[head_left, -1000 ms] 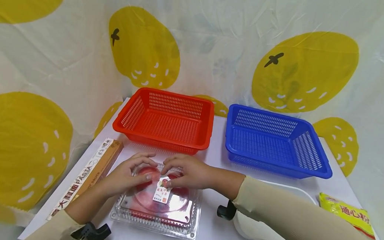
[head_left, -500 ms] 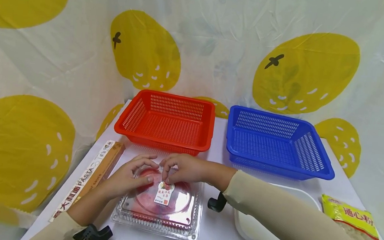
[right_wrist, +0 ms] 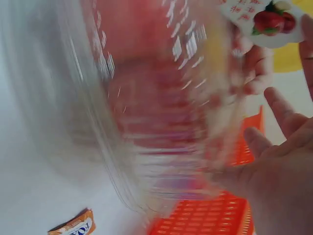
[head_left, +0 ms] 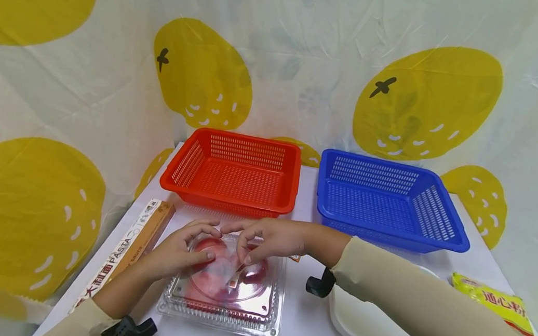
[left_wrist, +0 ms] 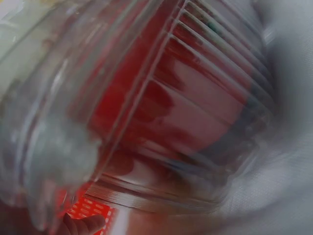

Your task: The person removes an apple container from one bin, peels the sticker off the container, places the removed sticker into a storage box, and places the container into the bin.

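A clear plastic box (head_left: 222,302) holding red, round, apple-like fruit stands on the table in front of me. My right hand (head_left: 270,243) is over its lid, pinching a white paper label (head_left: 234,281) between thumb and finger. The label is tilted up from the lid and seen almost edge-on in the head view. Red fruit is printed on the label (right_wrist: 271,19) in the right wrist view. My left hand (head_left: 183,250) lies along the box's left side, fingers loosely bent near the far edge, thumb over the lid.
A red basket (head_left: 229,207) and a blue basket (head_left: 386,233) stand behind. A long pasta box (head_left: 127,252) lies left. At right are a white tray (head_left: 347,319), partly under the right sleeve, and a yellow packet (head_left: 498,304). A small orange wrapper (right_wrist: 76,224) lies by the box.
The label lay flat on the lid; my right hand has pinched its top end and lifted it, turning it sideways. The left hand has hardly moved.
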Demonstrator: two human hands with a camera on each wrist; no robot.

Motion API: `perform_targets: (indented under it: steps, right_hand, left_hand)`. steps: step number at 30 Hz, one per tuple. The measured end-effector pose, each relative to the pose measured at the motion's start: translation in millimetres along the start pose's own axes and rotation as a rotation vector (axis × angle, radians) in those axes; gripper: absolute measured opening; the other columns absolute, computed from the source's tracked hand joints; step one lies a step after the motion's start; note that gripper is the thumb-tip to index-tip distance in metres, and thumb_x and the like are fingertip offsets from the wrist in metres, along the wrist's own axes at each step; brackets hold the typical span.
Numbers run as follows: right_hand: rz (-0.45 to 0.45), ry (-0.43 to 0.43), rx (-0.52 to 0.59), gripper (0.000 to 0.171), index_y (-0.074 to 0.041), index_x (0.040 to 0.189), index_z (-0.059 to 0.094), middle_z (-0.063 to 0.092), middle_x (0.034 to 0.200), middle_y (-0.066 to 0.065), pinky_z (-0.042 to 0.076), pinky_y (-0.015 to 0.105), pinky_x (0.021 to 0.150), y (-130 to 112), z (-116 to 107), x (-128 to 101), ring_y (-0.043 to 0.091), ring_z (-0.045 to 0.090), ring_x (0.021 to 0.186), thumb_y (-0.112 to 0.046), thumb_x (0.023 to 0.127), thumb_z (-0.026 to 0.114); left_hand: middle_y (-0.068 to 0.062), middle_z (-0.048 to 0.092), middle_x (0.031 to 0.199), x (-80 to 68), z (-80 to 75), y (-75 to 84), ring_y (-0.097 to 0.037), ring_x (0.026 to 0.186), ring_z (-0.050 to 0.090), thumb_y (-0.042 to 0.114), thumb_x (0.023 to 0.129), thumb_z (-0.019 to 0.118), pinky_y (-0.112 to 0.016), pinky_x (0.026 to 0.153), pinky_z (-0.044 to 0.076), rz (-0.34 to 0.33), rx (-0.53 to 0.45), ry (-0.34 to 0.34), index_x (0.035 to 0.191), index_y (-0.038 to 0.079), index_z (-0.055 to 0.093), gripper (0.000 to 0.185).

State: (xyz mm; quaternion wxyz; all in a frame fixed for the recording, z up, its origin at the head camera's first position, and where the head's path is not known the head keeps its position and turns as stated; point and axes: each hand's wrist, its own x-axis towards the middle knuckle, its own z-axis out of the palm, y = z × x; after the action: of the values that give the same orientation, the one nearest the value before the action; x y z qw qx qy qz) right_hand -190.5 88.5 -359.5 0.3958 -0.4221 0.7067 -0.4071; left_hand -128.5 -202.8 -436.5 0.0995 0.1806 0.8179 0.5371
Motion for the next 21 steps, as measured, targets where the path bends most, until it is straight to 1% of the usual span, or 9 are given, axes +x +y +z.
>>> perform_targets:
  steps: [2,5,6,8,10,14,15,17,21]
  right_hand:
    - [-0.031,0.005,0.035,0.005,-0.015,0.094,0.074,0.04,0.168,-0.008,0.047,0.037,0.112,-4,-1,-13,0.028,0.033,0.157,-0.017,0.099,0.072]
    - [-0.068,0.016,0.102,0.01,-0.005,0.096,0.071,0.042,0.168,-0.002,0.047,0.046,0.114,-8,-3,-32,0.033,0.034,0.156,-0.015,0.099,0.071]
    - [-0.075,0.023,0.121,0.012,-0.003,0.097,0.07,0.043,0.167,0.0,0.044,0.047,0.116,-7,-4,-38,0.034,0.034,0.156,-0.015,0.099,0.071]
    - [-0.076,0.024,0.166,0.013,0.0,0.097,0.068,0.044,0.166,0.005,0.043,0.051,0.117,-5,-5,-51,0.037,0.036,0.154,-0.012,0.1,0.069]
    - [-0.092,0.026,0.204,0.013,0.003,0.098,0.066,0.046,0.163,0.012,0.048,0.055,0.113,0,-6,-64,0.044,0.048,0.144,-0.009,0.102,0.067]
    - [-0.104,0.06,0.244,0.009,0.001,0.1,0.065,0.052,0.156,0.019,0.057,0.053,0.104,14,-7,-96,0.049,0.054,0.135,-0.006,0.104,0.063]
    - [-0.097,0.072,0.252,0.008,0.001,0.101,0.065,0.054,0.154,0.019,0.057,0.05,0.104,18,-7,-105,0.048,0.055,0.134,-0.006,0.105,0.063]
    - [-0.077,0.088,0.272,0.009,0.003,0.102,0.063,0.057,0.151,0.02,0.056,0.046,0.105,27,-7,-124,0.041,0.051,0.14,-0.005,0.105,0.061]
    - [-0.031,0.091,0.344,0.009,0.007,0.103,0.059,0.06,0.144,0.022,0.058,0.044,0.102,49,-5,-165,0.031,0.059,0.13,-0.001,0.105,0.058]
  left_hand:
    - [-0.013,0.05,0.159,0.3,0.7,0.6,-0.046,0.15,0.039,0.024,0.095,0.083,-0.08,0.116,0.027,-0.003,-0.001,0.001,0.129,0.019,0.072,0.036]
    - [-0.013,0.051,0.159,0.2,1.3,1.2,-0.047,0.15,0.039,0.024,0.094,0.084,-0.08,0.116,0.026,0.002,0.013,0.012,0.129,0.02,0.072,0.037]
    - [-0.013,0.052,0.159,0.1,1.3,1.0,-0.046,0.15,0.04,0.024,0.094,0.084,-0.081,0.116,0.026,0.005,0.021,0.016,0.129,0.022,0.072,0.037]
    - [-0.013,0.052,0.159,-0.4,1.4,0.5,-0.046,0.15,0.039,0.024,0.094,0.084,-0.081,0.116,0.025,0.008,0.027,0.022,0.129,0.024,0.072,0.036]
    - [-0.013,0.051,0.16,-0.8,1.4,-0.8,-0.046,0.151,0.038,0.023,0.094,0.084,-0.081,0.116,0.025,0.01,0.026,0.026,0.128,0.025,0.072,0.036]
    - [-0.015,0.051,0.16,-1.7,1.9,-1.5,-0.047,0.152,0.037,0.023,0.094,0.084,-0.081,0.117,0.024,0.011,0.02,0.032,0.128,0.024,0.072,0.036]
    - [-0.016,0.05,0.161,-2.0,2.2,-1.4,-0.047,0.152,0.036,0.023,0.094,0.084,-0.081,0.117,0.024,0.008,0.017,0.032,0.128,0.023,0.072,0.036]
    - [-0.016,0.049,0.161,-2.0,2.8,-0.7,-0.047,0.153,0.035,0.023,0.094,0.084,-0.081,0.117,0.024,-0.002,0.009,0.03,0.129,0.023,0.072,0.037]
    - [-0.014,0.048,0.163,-1.8,4.3,-0.3,-0.045,0.154,0.034,0.025,0.094,0.084,-0.08,0.117,0.024,-0.033,-0.001,0.026,0.13,0.025,0.071,0.038]
